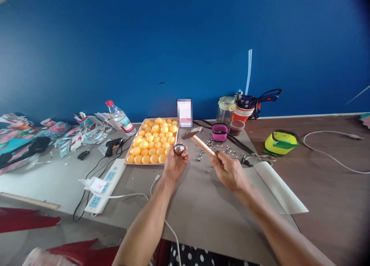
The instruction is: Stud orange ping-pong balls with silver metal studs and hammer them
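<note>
My left hand (pixel 175 165) is closed around a shiny silver metal ball (pixel 179 149) with a dimpled surface, held up above the table. My right hand (pixel 229 169) grips the wooden handle of a hammer (pixel 204 144). The hammer's head points up and left, just above and to the right of the ball, apart from it. Behind my left hand, a shallow box (pixel 126 160) holds many orange balls (pixel 156 140). Small silver metal pieces (pixel 228 149) lie scattered beyond the hammer, around a small purple container (pixel 219 132).
A white power strip (pixel 106 187) with cables, a glue gun (pixel 112 146) and a tilted water bottle (pixel 120 117) occupy the left. A clear jar (pixel 226 109), stacked paper cups (pixel 242 114) and a yellow-green container (pixel 281 142) stand right. A white sheet (pixel 279 187) lies near my right forearm.
</note>
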`<state>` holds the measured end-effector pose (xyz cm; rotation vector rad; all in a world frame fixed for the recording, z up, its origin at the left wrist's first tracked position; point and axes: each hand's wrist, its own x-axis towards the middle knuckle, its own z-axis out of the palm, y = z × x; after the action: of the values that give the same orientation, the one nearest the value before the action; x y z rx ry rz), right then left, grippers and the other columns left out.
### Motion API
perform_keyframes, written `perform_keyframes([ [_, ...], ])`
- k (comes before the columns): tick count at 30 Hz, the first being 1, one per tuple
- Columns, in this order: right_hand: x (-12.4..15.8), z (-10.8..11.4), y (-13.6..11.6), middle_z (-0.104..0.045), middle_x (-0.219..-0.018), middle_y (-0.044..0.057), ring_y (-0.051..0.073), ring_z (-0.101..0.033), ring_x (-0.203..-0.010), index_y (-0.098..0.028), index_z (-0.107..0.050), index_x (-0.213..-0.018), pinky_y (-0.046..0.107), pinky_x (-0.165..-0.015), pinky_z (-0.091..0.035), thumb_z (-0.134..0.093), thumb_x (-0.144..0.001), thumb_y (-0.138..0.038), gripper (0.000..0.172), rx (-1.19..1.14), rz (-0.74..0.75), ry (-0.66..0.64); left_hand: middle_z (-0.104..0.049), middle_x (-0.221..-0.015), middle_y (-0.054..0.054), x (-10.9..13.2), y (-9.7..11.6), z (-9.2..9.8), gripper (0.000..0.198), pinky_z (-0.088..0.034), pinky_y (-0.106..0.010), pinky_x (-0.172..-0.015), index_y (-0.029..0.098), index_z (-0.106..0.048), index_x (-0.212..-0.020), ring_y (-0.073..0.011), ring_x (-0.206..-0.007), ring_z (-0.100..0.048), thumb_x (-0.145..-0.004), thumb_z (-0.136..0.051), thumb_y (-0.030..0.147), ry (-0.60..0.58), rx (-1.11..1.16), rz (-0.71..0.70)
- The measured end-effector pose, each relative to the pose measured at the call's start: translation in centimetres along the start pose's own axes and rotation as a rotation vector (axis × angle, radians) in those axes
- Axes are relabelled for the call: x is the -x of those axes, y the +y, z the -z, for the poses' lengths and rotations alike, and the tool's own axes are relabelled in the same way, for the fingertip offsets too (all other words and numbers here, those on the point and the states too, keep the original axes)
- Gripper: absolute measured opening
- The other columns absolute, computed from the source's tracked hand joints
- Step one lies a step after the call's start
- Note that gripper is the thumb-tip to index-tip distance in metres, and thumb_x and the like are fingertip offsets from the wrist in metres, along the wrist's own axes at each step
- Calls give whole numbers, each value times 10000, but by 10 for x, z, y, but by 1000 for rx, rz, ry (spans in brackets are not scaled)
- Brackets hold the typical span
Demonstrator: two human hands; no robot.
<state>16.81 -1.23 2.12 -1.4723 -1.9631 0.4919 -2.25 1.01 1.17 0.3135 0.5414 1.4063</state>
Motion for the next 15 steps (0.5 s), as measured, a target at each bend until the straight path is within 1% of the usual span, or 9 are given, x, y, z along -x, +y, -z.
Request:
perform_keyframes([
  [2, 0, 0, 0, -495, -508, -30, 104, -394, -438, -219, -478, -679, 220, -460, -202, -411, -847, -402, 257, 81, 2, -67, -532, -745, -38, 0, 1, 0, 302, -372, -196, -525, 148, -540, -769, -55, -515, -400, -900, -376, 364, 4, 18, -15],
  [3, 1, 0, 0, -497, -508, -30, 103, -391, -433, -221, -482, -678, 222, -458, -194, -418, -843, -399, 251, 111, 5, -78, -531, -740, -38, 0, 1, 0, 316, -370, -195, -522, 142, -534, -748, -53, -509, -392, -902, -371, 366, 1, 23, -22],
  [5, 2, 0, 0, -513, -528, -23, 103, -399, -440, -219, -491, -688, 221, -462, -206, -411, -847, -410, 262, 109, 19, -36, -538, -762, -44, 0, 1, -1, 323, -372, -193, -523, 139, -541, -759, -46, -503, -380, -899, -377, 378, -6, 19, -25],
  [8, 3, -1, 0, -550, -580, 0, 108, -438, -474, -206, -509, -737, 215, -485, -258, -369, -868, -424, 290, 21, 58, 52, -547, -798, -49, 1, 1, -1, 307, -384, -196, -541, 152, -560, -826, -44, -507, -383, -893, -390, 398, -1, 21, -21],
  [10, 4, -2, -1, -561, -585, 3, 109, -448, -473, -204, -520, -750, 216, -483, -256, -367, -870, -412, 285, 34, 68, 19, -538, -765, -40, 1, 1, -1, 312, -382, -198, -535, 153, -561, -824, -49, -506, -386, -893, -387, 402, 9, 41, -31],
  [12, 4, -4, -1, -562, -568, -7, 105, -441, -451, -212, -532, -732, 220, -467, -224, -394, -858, -400, 264, 115, 71, -51, -515, -709, -22, 1, 1, 0, 320, -383, -202, -531, 149, -557, -802, -53, -501, -383, -897, -381, 399, 18, 72, -43],
  [13, 4, -4, -2, -562, -562, -10, 104, -439, -444, -215, -538, -726, 221, -464, -213, -407, -852, -398, 257, 151, 78, -65, -508, -697, -17, 1, 2, 1, 323, -386, -204, -533, 147, -556, -798, -53, -498, -380, -901, -374, 393, 14, 87, -47],
  [15, 4, -5, -1, -573, -575, -2, 107, -455, -458, -212, -552, -743, 220, -472, -229, -412, -852, -404, 261, 156, 104, -15, -521, -713, -23, 1, 2, 1, 329, -392, -203, -542, 143, -555, -805, -47, -494, -372, -908, -360, 386, -5, 101, -50],
])
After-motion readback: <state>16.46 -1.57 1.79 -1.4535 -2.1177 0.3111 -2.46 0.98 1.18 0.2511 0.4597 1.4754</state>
